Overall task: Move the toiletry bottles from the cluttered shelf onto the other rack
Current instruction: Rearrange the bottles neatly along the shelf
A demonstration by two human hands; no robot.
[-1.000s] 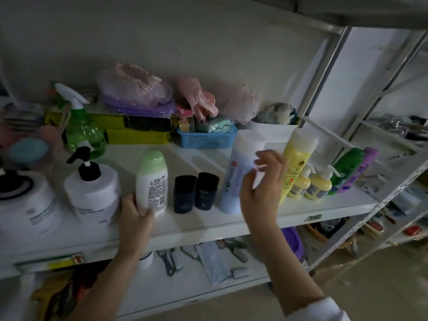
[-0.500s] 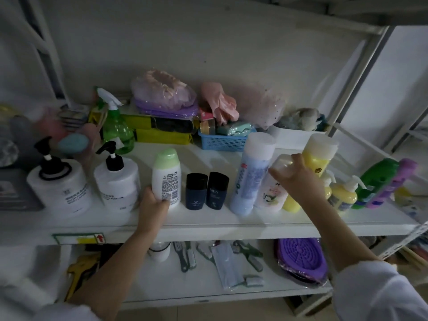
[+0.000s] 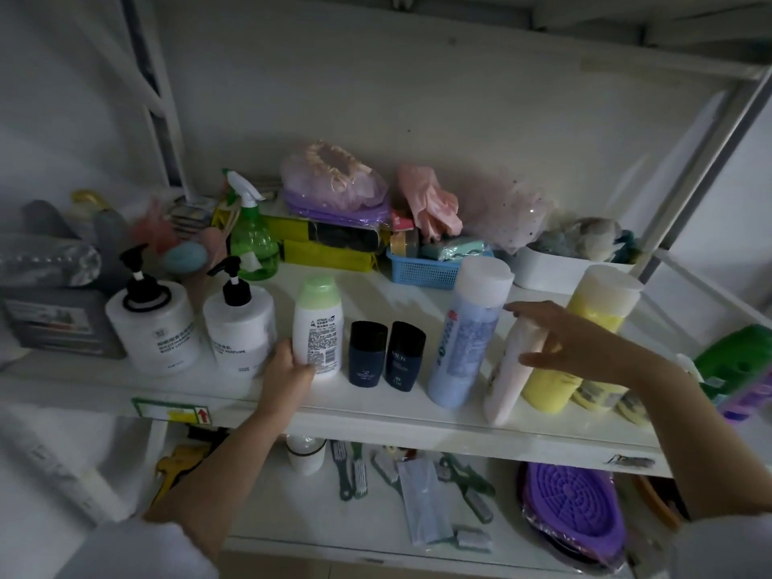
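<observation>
A white shelf (image 3: 376,415) carries a row of toiletry bottles. My left hand (image 3: 286,369) grips the base of a white bottle with a green cap (image 3: 317,323). My right hand (image 3: 559,344) rests on the top of a tilted pale pink bottle (image 3: 507,378), fingers spread over it. Between the two hands stand two small dark blue bottles (image 3: 386,355) and a tall blue bottle (image 3: 468,332). A tall yellow bottle (image 3: 585,328) stands behind my right hand. Two white pump bottles (image 3: 192,328) are on the left.
A green spray bottle (image 3: 250,240), yellow boxes, a blue basket (image 3: 422,271) and a white tub (image 3: 559,271) fill the back of the shelf. Green and purple bottles (image 3: 739,369) lie at the right end. The lower shelf holds brushes and a purple lid (image 3: 572,511).
My view has swung left. My right hand brought the pale pink bottle down among the row and now rests on its top. My left hand has stayed on the green-capped bottle.
</observation>
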